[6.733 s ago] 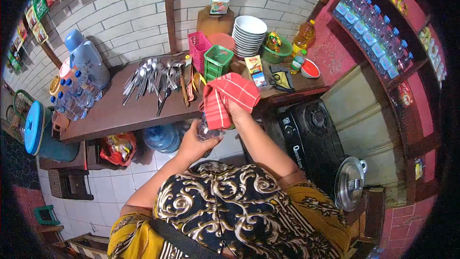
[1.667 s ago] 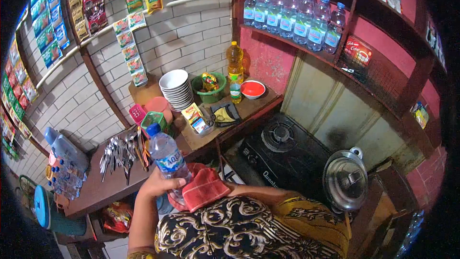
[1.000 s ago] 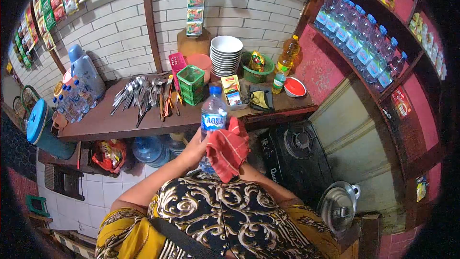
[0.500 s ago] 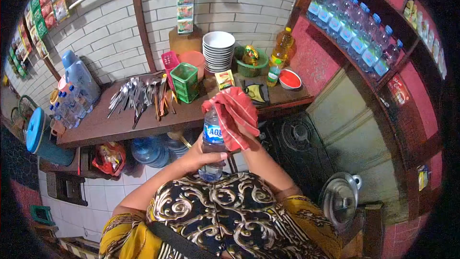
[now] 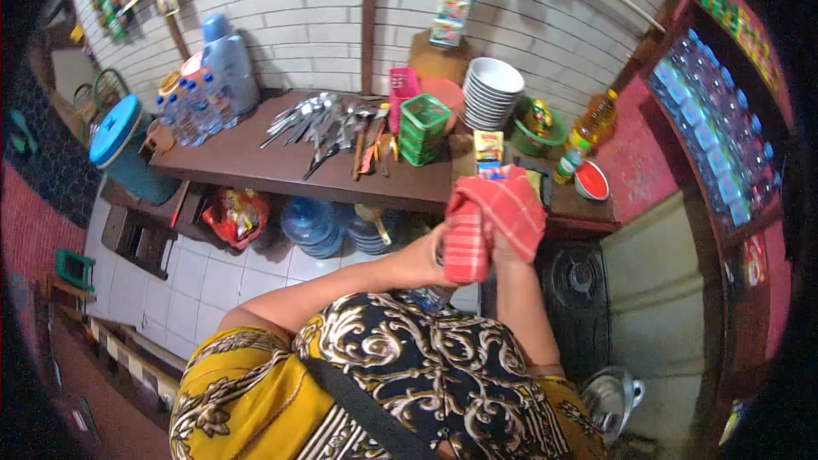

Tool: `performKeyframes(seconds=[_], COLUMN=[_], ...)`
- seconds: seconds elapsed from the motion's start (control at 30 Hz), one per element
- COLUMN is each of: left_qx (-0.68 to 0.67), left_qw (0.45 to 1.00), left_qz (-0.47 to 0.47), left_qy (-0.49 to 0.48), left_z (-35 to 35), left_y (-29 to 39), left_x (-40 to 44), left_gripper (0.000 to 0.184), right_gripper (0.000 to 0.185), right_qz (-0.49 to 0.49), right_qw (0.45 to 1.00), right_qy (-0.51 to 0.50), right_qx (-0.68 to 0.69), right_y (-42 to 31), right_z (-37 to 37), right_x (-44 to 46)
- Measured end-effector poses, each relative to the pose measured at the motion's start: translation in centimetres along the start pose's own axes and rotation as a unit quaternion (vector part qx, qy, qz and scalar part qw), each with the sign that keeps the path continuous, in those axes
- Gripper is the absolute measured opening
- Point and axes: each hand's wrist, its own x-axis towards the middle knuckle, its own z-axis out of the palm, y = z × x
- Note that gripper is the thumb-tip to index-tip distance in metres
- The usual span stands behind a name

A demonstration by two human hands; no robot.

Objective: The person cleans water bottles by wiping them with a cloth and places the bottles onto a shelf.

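A red checked cloth (image 5: 498,209) is draped over the upper part of a water bottle (image 5: 440,257), hiding most of it. My left hand (image 5: 423,257) is closed around the bottle below and left of the cloth. On the right side, my right hand (image 5: 509,251) grips the cloth, its fingers mostly covered by the fabric. Both hands are close together in front of my chest, over the front edge of the brown counter (image 5: 281,162). Just behind the cloth stand some sachets (image 5: 488,146).
Cutlery (image 5: 324,123), a green basket (image 5: 423,129), stacked white bowls (image 5: 492,94) and small bottles (image 5: 198,111) stand on the counter. A black stove (image 5: 575,281) and a metal pot (image 5: 609,400) are at right; bottles (image 5: 720,128) line the shelf. Large water jugs (image 5: 311,226) sit below.
The view has swung left, so the counter items appear further right. The cloth now covers the bottle's top and label, which showed before. Both hands still hold the bottle and cloth.
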Motion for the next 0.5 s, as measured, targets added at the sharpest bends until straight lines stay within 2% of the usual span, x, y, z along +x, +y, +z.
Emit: performKeyframes(seconds=[0.03,0.07,0.13,0.17,0.2,0.37,0.43,0.47,0.5], left_qx=[-0.006,-0.013,-0.062,-0.076,-0.058,-0.085,-0.084,-0.067,-0.048], left_qw=[1.0,0.999,0.993,0.99,0.991,0.993,0.995,0.997,0.996], left_qz=[-0.008,-0.017,-0.05,-0.065,-0.073,-0.064,-0.053,-0.009,0.035], left_qy=[-0.013,-0.027,-0.086,-0.101,-0.097,-0.053,-0.011,0.031,0.072], left_z=[0.0,-0.2,-0.7,-0.6,-0.7,-2.4,-3.2,-3.3,-3.5], left_y=[0.1,0.4,0.8,1.1,1.2,-0.2,1.0,1.3,1.5], left_x=[-0.2,-0.4,-0.7,-0.9,-1.1,-2.0,-3.1,-3.5,-3.8], left_gripper=[0.083,0.087,0.087,0.086,0.083,0.078,0.076,0.07,0.065], right_gripper=[0.029,0.032,0.034,0.034,0.034,0.038,0.042,0.046,0.047], right_qz=[-0.013,-0.003,0.021,0.004,0.007,-0.015,-0.082,-0.106,-0.082], right_qw=[0.997,0.98,0.892,0.94,0.939,0.974,0.994,0.994,0.989], right_qy=[-0.009,-0.063,-0.23,-0.276,-0.281,-0.113,-0.038,0.015,0.004], right_qx=[0.079,0.188,0.39,0.199,0.198,0.196,-0.067,-0.029,-0.126], right_y=[-0.1,0.5,1.2,0.8,1.2,0.7,2.8,3.7,4.1], right_z=[-0.3,-0.6,-0.5,-1.5,-1.4,3.3,3.4,4.5,4.8], right_x=[1.0,2.1,4.0,4.6,4.7,2.8,3.3,2.8,3.2])
